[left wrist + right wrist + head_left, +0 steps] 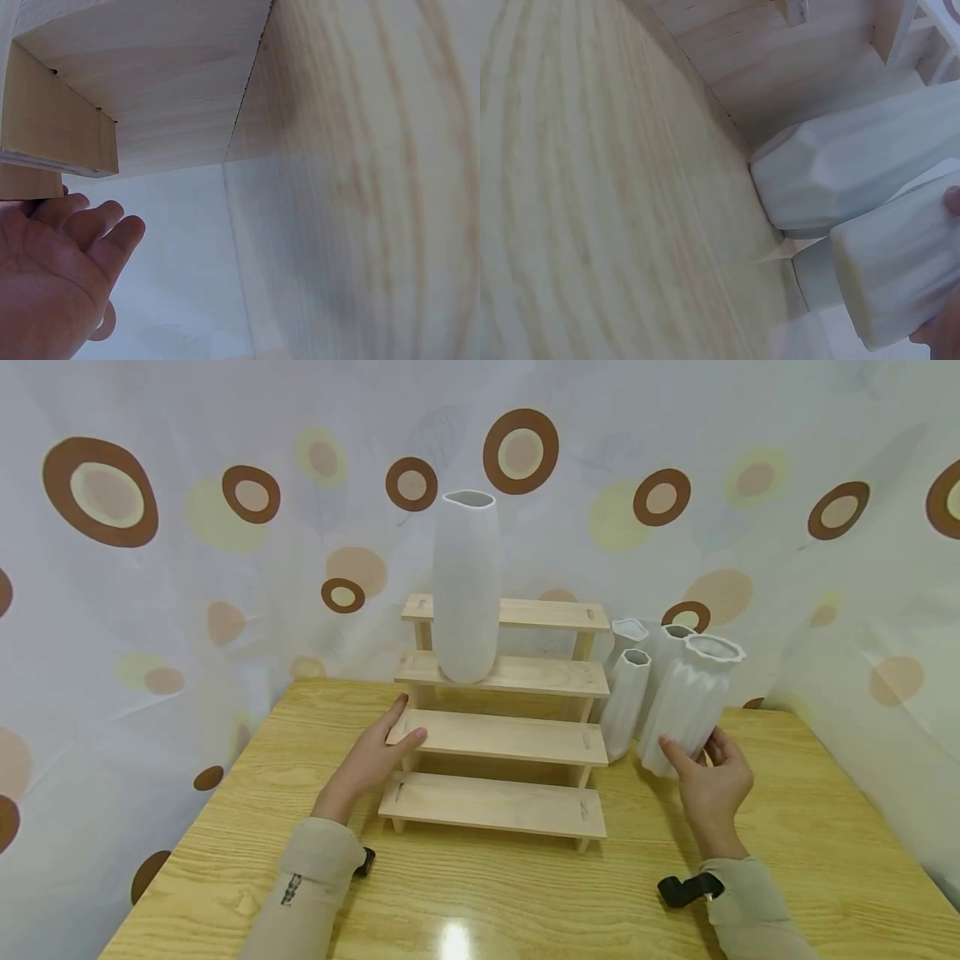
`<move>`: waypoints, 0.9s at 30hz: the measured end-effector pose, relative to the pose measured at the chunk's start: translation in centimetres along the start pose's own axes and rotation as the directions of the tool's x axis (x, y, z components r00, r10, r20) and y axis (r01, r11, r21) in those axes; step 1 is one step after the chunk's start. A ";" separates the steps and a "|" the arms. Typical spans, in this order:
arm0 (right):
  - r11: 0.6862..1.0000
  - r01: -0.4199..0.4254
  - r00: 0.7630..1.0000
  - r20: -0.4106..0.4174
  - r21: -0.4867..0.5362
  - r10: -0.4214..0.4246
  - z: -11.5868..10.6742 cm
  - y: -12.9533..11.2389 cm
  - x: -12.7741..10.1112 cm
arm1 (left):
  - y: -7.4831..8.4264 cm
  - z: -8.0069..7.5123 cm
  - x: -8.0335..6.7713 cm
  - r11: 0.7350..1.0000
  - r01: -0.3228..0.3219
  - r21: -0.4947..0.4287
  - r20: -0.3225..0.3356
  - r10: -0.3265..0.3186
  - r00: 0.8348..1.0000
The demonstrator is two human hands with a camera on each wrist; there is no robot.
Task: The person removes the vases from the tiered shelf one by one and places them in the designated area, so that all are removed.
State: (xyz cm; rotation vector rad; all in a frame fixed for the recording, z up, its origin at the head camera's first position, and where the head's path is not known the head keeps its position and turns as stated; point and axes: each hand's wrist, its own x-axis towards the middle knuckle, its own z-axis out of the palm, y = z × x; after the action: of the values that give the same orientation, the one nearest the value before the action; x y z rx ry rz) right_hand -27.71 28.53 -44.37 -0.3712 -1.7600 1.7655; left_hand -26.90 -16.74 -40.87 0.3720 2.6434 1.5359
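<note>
A tiered wooden display stand (495, 732) stands on the table. My left hand (371, 760) holds its left end, the thumb over a lower step and the other fingers (112, 240) by a wooden support. My right hand (716, 781) grips a white ribbed vase (686, 710) with a wavy rim; it leans, its base (851, 289) raised off the table. A tall smooth white vase (467, 593) stands upright on the step below the top one. Close to the stand's right side are a slim white vase (624, 710) and more white vases, partly hidden.
The wood-grain table (525, 902) runs under everything. A pale sheet with brown and yellow circles (585, 435) hangs behind and along both sides. Black wrist straps (690, 888) show at both sleeves.
</note>
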 end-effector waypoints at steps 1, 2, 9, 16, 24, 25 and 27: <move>1.000 -0.004 1.000 0.000 -0.007 0.004 0.0 0.1 0.0 | 0.5 -0.1 -0.3 1.000 0.004 0.002 0.004 -0.004 1.000; 1.000 -0.006 1.000 -0.001 -0.010 0.006 0.0 0.2 0.0 | 1.1 -0.2 -0.5 1.000 0.008 0.004 0.006 -0.008 1.000; 1.000 0.008 1.000 -0.002 0.019 -0.008 0.2 1.0 0.0 | 1.7 -0.2 -0.8 1.000 0.014 0.003 0.005 -0.014 1.000; 0.999 0.036 0.999 -0.007 -0.013 -0.036 0.3 1.6 -0.1 | -2.0 0.3 0.9 1.000 -0.016 0.014 -0.021 0.016 1.000; 0.999 0.007 1.000 0.024 0.031 -0.008 0.3 2.4 0.0 | -2.0 0.3 0.8 1.000 -0.013 0.019 -0.029 0.013 0.999; 1.000 0.000 1.000 0.022 0.026 -0.001 0.3 2.4 0.0 | -2.1 0.3 0.8 1.000 -0.012 0.019 -0.027 0.012 1.000; 1.000 -0.016 1.000 0.022 0.023 0.016 0.3 2.5 -0.1 | -2.1 0.3 0.9 1.000 -0.010 0.015 -0.022 0.010 1.000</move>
State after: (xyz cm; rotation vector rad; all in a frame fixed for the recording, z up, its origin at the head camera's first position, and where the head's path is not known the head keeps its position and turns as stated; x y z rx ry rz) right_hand -28.40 28.46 -46.82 -0.3589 -1.7547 1.8058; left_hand -28.08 -17.27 -42.74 0.3717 2.6757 1.5326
